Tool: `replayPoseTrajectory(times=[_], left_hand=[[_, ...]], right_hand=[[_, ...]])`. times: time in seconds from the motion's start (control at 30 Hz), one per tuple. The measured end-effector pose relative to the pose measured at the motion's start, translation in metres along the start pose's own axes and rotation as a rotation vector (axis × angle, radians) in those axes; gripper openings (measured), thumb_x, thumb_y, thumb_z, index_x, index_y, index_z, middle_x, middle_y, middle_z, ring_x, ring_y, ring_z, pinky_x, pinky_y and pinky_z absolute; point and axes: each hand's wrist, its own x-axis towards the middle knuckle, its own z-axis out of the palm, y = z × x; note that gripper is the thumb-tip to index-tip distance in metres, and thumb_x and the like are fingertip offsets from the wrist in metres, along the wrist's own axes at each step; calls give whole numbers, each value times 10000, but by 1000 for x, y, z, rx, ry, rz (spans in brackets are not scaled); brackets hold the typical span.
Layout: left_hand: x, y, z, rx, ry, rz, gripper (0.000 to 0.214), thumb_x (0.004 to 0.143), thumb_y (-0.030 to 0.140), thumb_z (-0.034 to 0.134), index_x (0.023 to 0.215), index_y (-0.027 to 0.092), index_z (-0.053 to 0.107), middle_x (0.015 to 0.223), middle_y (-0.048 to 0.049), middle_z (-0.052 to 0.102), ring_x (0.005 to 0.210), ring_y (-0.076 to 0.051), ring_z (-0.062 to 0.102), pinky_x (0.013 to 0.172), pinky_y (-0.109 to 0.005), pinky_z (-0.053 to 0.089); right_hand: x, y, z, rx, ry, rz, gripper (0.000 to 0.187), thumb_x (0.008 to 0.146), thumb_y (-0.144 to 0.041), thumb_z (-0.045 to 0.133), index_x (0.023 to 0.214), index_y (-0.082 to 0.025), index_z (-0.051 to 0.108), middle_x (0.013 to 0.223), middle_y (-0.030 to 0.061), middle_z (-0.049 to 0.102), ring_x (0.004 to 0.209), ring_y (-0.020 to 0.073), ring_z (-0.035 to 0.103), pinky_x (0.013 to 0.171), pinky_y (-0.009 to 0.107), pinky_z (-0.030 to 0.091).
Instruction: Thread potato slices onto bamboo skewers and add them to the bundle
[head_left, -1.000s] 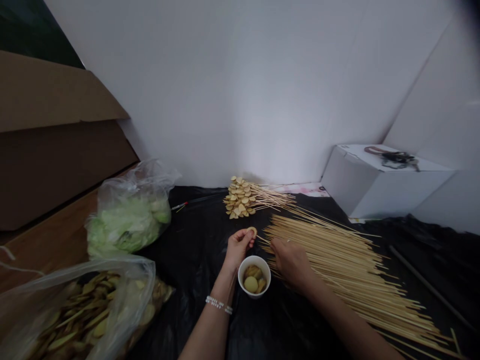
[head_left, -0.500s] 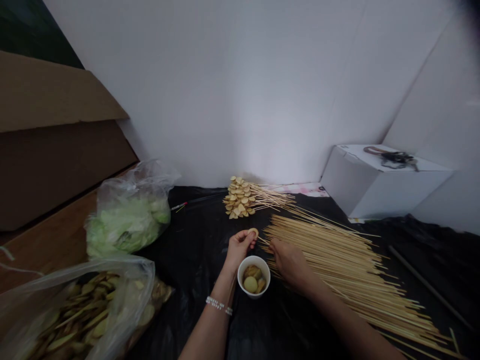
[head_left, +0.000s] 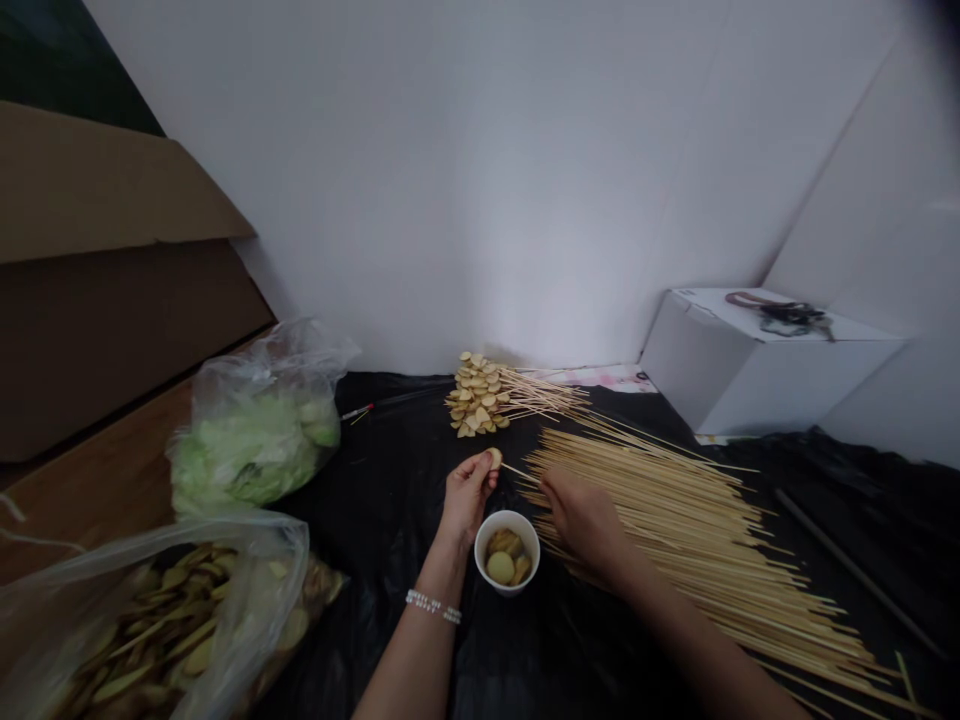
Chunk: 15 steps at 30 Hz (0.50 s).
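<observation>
My left hand (head_left: 469, 492) pinches a round, pale yellow slice (head_left: 495, 459), which looks like potato, between thumb and fingers. A thin wooden skewer (head_left: 519, 472) runs from that slice to my right hand (head_left: 583, 515), whose fingers are closed around it. Just below and between the hands stands a white cup (head_left: 486, 576) with several similar slices in it. Right beside my right hand lies a broad spread of bare skewers (head_left: 690, 530). Beyond my hands rests a pile of skewered slices (head_left: 478, 395), sticks pointing right.
On the left, an open clear bag (head_left: 292, 545) holds many slices; behind it sits a bag of pale green vegetable (head_left: 255, 450). A cardboard box (head_left: 112, 190) stands at far left. At right, a white box (head_left: 750, 370) carries keys (head_left: 795, 318). Black plastic sheeting (head_left: 360, 580) covers the surface.
My left hand and the slice have shifted slightly left, away from my right hand. More of the skewer shows between the two hands now.
</observation>
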Motion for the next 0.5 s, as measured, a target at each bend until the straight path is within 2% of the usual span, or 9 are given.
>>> replayPoseTrajectory(times=[0.17,0.33,0.5], left_hand=[[-1,-1,0,-7,-4,-23,362,477,348,863,710,109,723,635,-12,632,527,-39,505,498,-152,395],[-1,-1,-1,-9,-18,-47,354,464,337,870,688,110,716,628,-7,625,514,-34,495,489,-147,394],[-2,-1,-3,-18,-32,-50,334,478,317,870,689,107,720,632,-12,628,519,-31,495,485,-139,388]], right_hand=[[-3,-5,-6,-202,24,-94,217,826,-37,426,834,-202,567,824,28,613,683,144,521,569,287,224],[-5,-8,-8,-204,7,-89,222,784,-9,444,819,-197,557,803,29,614,683,145,527,577,282,228],[-4,-10,-4,-182,-54,-51,207,809,-18,424,808,-191,536,782,28,622,681,147,548,579,276,238]])
